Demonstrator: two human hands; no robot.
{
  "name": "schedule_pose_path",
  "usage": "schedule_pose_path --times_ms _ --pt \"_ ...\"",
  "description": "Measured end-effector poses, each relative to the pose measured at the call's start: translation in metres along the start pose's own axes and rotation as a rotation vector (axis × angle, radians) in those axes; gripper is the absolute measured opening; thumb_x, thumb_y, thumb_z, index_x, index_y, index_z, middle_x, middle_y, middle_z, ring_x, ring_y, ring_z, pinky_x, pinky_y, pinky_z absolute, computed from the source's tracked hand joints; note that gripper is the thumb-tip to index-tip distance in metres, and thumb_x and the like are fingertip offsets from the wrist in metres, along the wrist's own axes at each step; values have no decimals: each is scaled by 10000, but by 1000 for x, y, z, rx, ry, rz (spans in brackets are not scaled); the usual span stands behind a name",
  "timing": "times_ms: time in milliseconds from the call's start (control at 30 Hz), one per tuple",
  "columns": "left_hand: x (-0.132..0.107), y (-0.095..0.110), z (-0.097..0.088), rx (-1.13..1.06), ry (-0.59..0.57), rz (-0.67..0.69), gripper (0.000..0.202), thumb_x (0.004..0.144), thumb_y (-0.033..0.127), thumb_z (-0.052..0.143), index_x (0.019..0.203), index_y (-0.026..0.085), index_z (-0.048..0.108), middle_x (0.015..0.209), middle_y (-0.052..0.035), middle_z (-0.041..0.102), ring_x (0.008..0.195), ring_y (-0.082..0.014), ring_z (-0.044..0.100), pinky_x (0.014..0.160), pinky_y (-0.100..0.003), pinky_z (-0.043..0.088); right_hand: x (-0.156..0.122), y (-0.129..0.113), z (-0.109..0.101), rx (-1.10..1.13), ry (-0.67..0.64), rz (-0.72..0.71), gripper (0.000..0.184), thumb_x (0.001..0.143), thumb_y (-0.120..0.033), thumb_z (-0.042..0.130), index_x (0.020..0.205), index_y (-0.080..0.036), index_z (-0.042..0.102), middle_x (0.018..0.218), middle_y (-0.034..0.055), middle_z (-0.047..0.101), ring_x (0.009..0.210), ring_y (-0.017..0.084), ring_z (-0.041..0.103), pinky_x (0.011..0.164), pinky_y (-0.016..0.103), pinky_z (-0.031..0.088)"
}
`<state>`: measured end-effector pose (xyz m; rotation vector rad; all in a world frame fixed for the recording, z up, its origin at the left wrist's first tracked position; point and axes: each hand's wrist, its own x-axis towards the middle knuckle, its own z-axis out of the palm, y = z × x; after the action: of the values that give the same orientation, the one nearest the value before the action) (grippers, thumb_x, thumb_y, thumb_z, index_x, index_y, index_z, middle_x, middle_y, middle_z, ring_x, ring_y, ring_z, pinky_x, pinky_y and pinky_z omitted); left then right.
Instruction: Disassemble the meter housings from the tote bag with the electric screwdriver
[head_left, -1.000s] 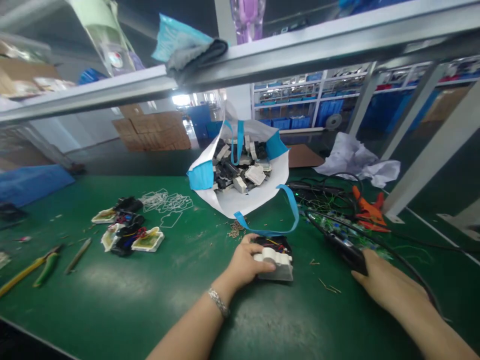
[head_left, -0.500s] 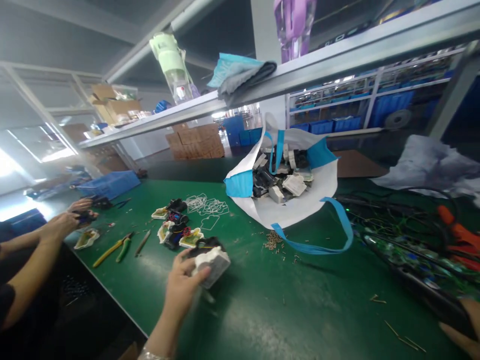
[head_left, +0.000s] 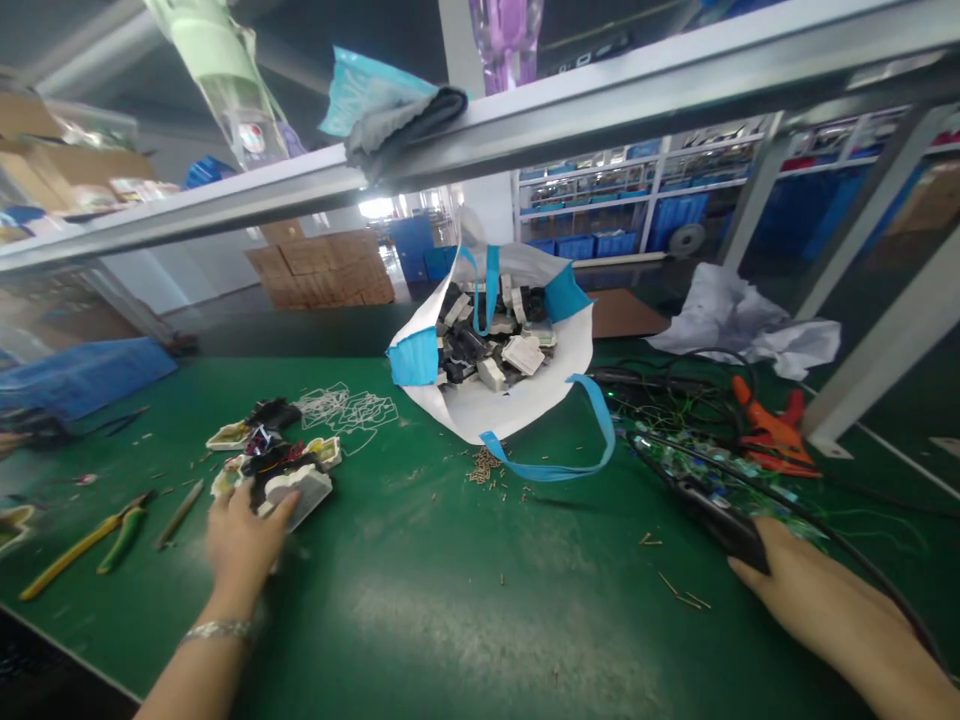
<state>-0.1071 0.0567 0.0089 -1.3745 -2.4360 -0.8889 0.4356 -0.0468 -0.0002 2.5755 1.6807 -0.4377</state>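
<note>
My left hand (head_left: 244, 540), slightly blurred, is closed on a white plastic housing (head_left: 301, 490). It rests low over the green table, against a cluster of opened housing halves with black parts and wires (head_left: 262, 450). My right hand (head_left: 799, 575) grips the handle of a black corded electric screwdriver (head_left: 720, 520). The screwdriver points forward and left, its slim tip lying near a heap of green circuit boards and wires (head_left: 705, 450). Small brass-coloured screws (head_left: 484, 466) lie between the two hands, in front of a white bag.
The white and blue bag (head_left: 517, 400) stands open, full of grey and black plastic parts. Cutters with yellow and green handles (head_left: 82, 545) and a slim tool (head_left: 180, 515) lie left. White wire pieces (head_left: 345, 410) lie behind the cluster. Orange clamps (head_left: 776, 435) are right; a shelf (head_left: 570, 120) spans above.
The view has swung right, bringing my right hand and the screwdriver further in. My left hand has carried the white housing closer to the cluster. The co-worker's arms have mostly left the view.
</note>
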Motion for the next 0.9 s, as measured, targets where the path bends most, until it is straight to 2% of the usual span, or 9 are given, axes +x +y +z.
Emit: schedule_pose_path --times_ms 100,200,300,400,500,567,667,800,900 --pt "-20 23 0 93 62 102 718 715 378 540 1288 26 289 1336 -249 279 1245 -396 209 965 -583 182 -4 -6 -6 -17 -26 13 167 855 -285 412 926 -134 410 920 123 551 813 223 574 681 294 415" --pt "-64 55 0 119 87 463 596 796 357 440 1287 48 305 1345 -223 289 1272 -343 181 1009 -540 123 -8 -9 -10 -7 -15 -1 152 855 -269 407 914 -129 413 926 134 544 824 230 568 687 299 411" --pt "-119 88 -5 23 -249 908 579 824 391 405 1323 127 274 1357 -168 321 1270 -304 225 1017 -525 146 -12 -10 -11 3 5 -17 147 866 -252 363 911 -122 414 912 144 545 816 238 568 672 305 406" --pt "-166 117 -18 -99 -638 1297 800 747 597 440 1372 184 158 1402 -131 250 1276 -320 214 1024 -553 98 -13 -9 -11 2 18 -22 131 859 -245 371 884 -125 417 896 145 545 813 246 566 665 308 403" --pt "-195 142 -27 -225 -823 1520 796 732 683 341 1369 242 156 1406 -95 251 1274 -291 239 1028 -542 118 -12 -7 -9 -1 30 -29 125 855 -250 382 879 -132 414 892 134 544 810 248 566 655 307 405" --pt "-201 157 -23 -231 -822 1561 706 771 656 292 1356 273 196 1406 -83 256 1280 -276 230 1024 -548 130 -10 -5 -7 -6 34 -27 140 848 -271 409 884 -136 412 892 126 544 809 245 567 649 302 409" --pt "-192 178 -2 -164 -683 1502 580 817 580 311 1320 293 291 1396 -77 283 1278 -278 232 1020 -566 100 -10 -4 -5 -19 40 -17 162 831 -291 449 878 -140 419 893 120 547 800 243 572 639 302 420" --pt "-160 199 38 -31 -441 1346 394 833 451 418 1194 306 476 1301 -47 437 1255 -278 276 1029 -546 81 -11 -6 -6 -19 52 -22 157 826 -279 457 886 -136 430 907 124 551 808 241 574 654 307 431" --pt "-133 208 61 24 -367 1250 284 832 334 456 1073 251 581 1274 -78 464 1208 -309 343 997 -553 171 -12 -7 -8 -13 51 -17 166 820 -276 468 898 -133 438 901 125 555 810 240 572 646 303 433"
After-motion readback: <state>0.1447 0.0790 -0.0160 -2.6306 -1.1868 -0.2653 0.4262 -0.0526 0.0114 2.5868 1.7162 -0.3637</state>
